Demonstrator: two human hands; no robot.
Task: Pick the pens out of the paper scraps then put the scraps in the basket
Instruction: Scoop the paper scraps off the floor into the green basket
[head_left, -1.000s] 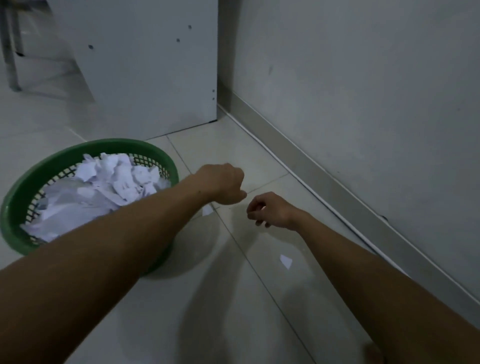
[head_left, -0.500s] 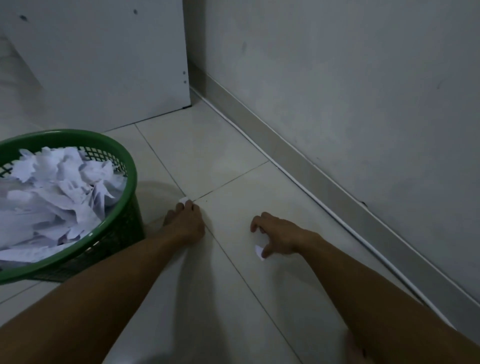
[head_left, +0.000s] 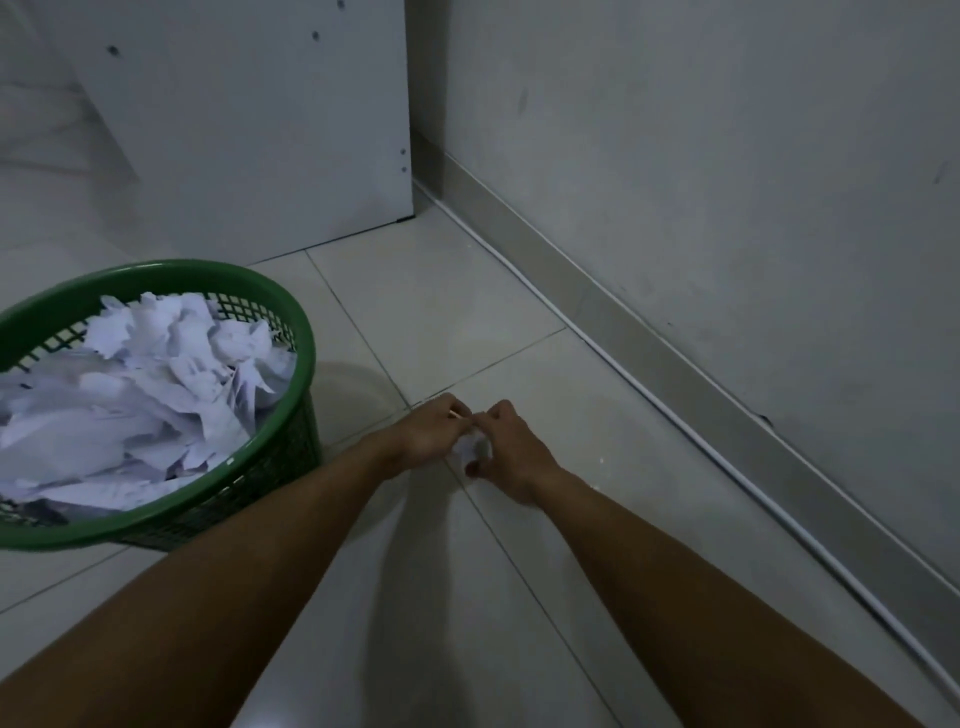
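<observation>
A green mesh basket (head_left: 306, 338) stands on the floor at the left, filled with several white paper scraps (head_left: 145, 384). To its right, low over the tiles, my left hand (head_left: 431, 431) and my right hand (head_left: 511, 452) meet. Between them they hold a small white paper scrap (head_left: 467, 448), with fingers of both hands curled around it. No pens are in view.
A white cabinet panel (head_left: 249, 130) stands behind the basket. A grey wall (head_left: 727, 156) with a skirting board (head_left: 649, 332) and a thin white cable (head_left: 675, 415) runs along the right. Pale floor tiles (head_left: 441, 597) lie under my arms.
My hands were apart on the floor, each at a separate small scrap. They have come together and now hold paper between them. The view has shifted so the basket is more visible.
</observation>
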